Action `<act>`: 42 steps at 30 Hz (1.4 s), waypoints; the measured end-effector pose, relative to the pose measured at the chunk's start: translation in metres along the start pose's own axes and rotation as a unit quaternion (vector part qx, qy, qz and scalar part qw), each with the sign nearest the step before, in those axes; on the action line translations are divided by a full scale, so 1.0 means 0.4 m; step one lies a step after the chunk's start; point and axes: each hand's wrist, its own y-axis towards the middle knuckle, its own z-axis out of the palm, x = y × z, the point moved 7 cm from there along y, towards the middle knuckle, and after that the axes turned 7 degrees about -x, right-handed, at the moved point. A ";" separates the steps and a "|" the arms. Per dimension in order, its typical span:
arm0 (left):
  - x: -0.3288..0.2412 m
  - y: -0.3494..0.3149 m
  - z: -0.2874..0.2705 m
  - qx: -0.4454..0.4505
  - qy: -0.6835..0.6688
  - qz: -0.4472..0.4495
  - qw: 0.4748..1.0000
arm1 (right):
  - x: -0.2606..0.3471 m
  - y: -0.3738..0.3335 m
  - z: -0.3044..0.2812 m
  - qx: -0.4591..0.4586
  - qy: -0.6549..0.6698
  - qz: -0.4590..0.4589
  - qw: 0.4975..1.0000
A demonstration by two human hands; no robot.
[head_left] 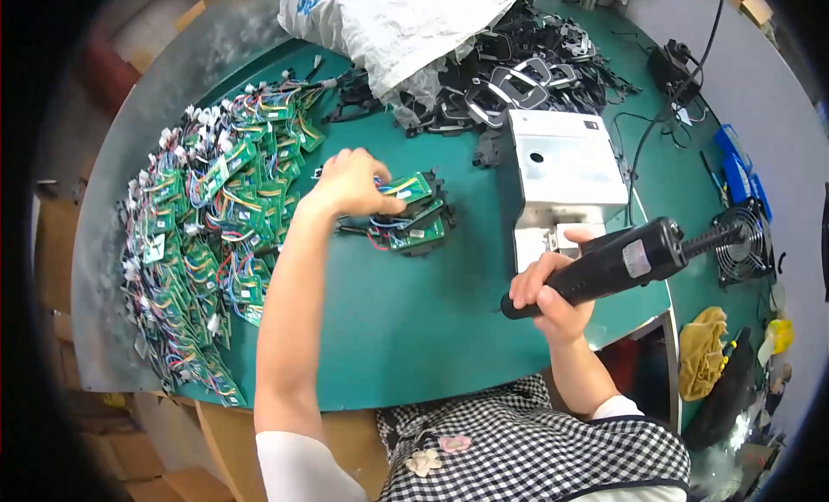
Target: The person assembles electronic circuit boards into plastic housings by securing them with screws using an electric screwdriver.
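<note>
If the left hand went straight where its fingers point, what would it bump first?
Probably the upper green board, just right of the left hand. The hand may already touch it; depth is hard to tell here.

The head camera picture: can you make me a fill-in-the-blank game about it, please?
1. The ____ hand holds a black power tool.
2. The big pile of circuit boards lies toward the picture's ____ side.
3. Most of the table top is ____.
4. The apron has black and ____ checks.

Missing words: right; left; green; white.
</note>
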 end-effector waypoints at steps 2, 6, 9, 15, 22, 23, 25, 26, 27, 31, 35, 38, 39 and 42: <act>-0.022 0.058 -0.011 -0.011 0.017 0.026 0.999 | -0.007 0.004 -0.007 -0.004 0.028 0.008 1.000; -0.004 0.111 0.076 0.172 0.127 -0.050 0.976 | -0.009 -0.004 -0.022 0.007 0.051 -0.001 0.999; -0.026 0.090 0.068 0.168 0.084 0.019 0.982 | 0.004 0.003 -0.028 0.031 0.031 -0.019 0.999; -0.065 -0.016 -0.046 0.016 -0.044 -0.044 0.998 | 0.002 0.005 -0.043 0.033 0.027 -0.004 0.999; -0.045 -0.022 0.064 0.204 -0.064 -0.110 0.971 | -0.009 -0.013 -0.046 -0.028 0.006 0.044 0.999; -0.017 -0.041 0.100 0.296 -0.035 -0.155 0.942 | -0.010 -0.015 -0.034 -0.017 0.011 0.045 0.999; -0.060 -0.039 0.081 0.220 0.018 -0.117 0.968 | -0.015 -0.014 -0.051 -0.032 -0.005 0.057 0.998; -0.080 -0.040 0.060 0.140 0.073 -0.084 0.984 | -0.016 -0.012 -0.056 -0.037 -0.015 0.053 0.998; -0.098 -0.057 0.056 0.102 0.085 -0.037 0.990 | -0.011 -0.014 -0.059 -0.034 -0.017 0.053 0.998; -0.148 -0.126 0.097 0.051 0.165 0.096 0.980 | -0.014 -0.011 -0.059 -0.050 -0.010 0.070 0.996; -0.152 -0.113 0.105 0.129 0.061 0.052 0.988 | -0.025 -0.010 -0.058 -0.048 -0.023 0.065 0.996; -0.131 -0.122 0.106 0.114 0.064 -0.027 0.991 | -0.016 -0.012 -0.053 -0.056 -0.002 0.034 0.998; -0.130 -0.134 0.114 0.109 0.053 -0.029 0.992 | -0.027 -0.011 -0.053 -0.047 -0.011 0.037 0.998; -0.147 -0.194 0.104 0.011 0.096 -0.027 0.995 | -0.026 -0.006 -0.056 -0.054 -0.019 0.032 0.998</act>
